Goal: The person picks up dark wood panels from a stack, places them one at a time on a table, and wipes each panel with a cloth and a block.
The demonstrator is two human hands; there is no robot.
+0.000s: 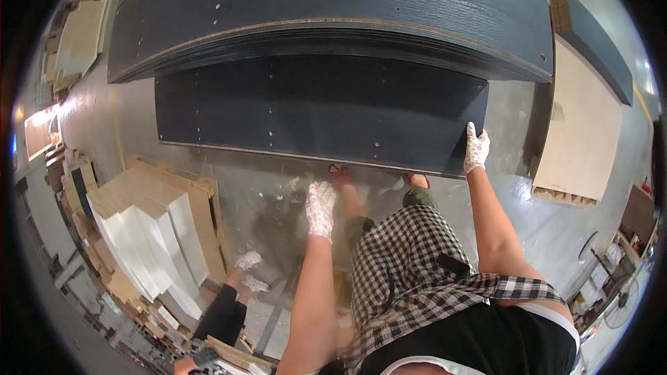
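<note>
In front of me lies a long dark blue-grey board [319, 111] with small drilled holes along it. My right hand [476, 149], in a white glove with a pink-red pattern, grips its right end near the front corner, thumb on the top face; the fingers at the edge are partly hidden. My left hand [320, 210], gloved the same way, hangs over the floor just short of the board's front edge. It touches nothing, its fingers stretched out. Beyond the board rises a stack of similar dark boards [333, 0], overhanging its far edge.
At the right, pale boards [580, 125] lie beside a dark panel [594, 45]. White stepped panels [142, 243] with brown cardboard stand at the left. A co-worker's legs [229, 309] show at the lower left. My feet are close to the board's front edge.
</note>
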